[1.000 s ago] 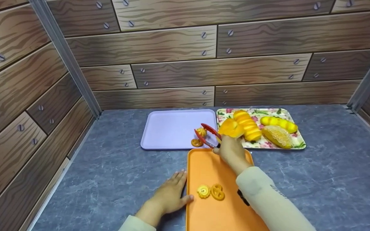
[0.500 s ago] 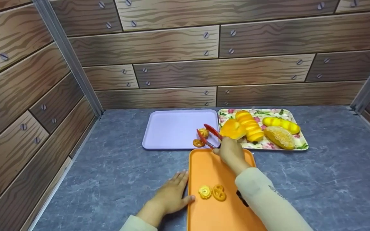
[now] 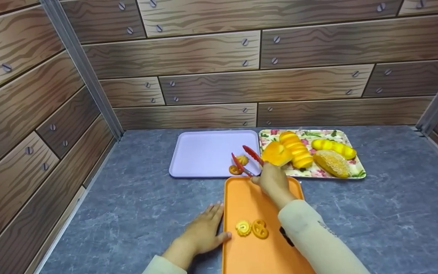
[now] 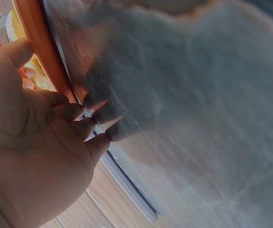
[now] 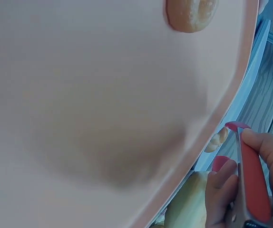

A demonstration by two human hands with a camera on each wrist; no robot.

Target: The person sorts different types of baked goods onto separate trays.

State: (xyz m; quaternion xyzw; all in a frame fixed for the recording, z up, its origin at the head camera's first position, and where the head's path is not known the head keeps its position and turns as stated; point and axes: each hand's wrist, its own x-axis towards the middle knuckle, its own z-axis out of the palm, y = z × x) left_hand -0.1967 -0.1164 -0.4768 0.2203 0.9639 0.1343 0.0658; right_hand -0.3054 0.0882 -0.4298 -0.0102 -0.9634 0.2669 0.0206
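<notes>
My right hand (image 3: 274, 180) grips red-tipped tongs (image 3: 237, 162) over the front right corner of the purple tray (image 3: 200, 152). The tongs' arms stand spread on either side of a ridged round cookie (image 3: 243, 160), which lies beside a small pretzel (image 3: 235, 169). In the right wrist view, thumb and fingers wrap the red handle (image 5: 256, 185). At the left edge of the orange tray (image 3: 257, 258) rests my left hand (image 3: 202, 230), its fingers extended on the table and thumb over the rim. A flower-shaped cookie (image 3: 243, 228) and another pretzel (image 3: 260, 229) lie on the orange tray.
A floral tray (image 3: 356, 173) at the back right bears a round bun (image 3: 276, 153), a ridged loaf (image 3: 295, 150), a yellow roll (image 3: 334, 148) and a seeded bun (image 3: 332, 163). Wood-patterned walls (image 3: 203, 89) enclose the grey table (image 3: 146, 205) at the back and sides.
The tongs' arms have spread apart, and the ridged cookie between them now sits slightly lower on the purple tray. My left hand keeps its place at the orange tray.
</notes>
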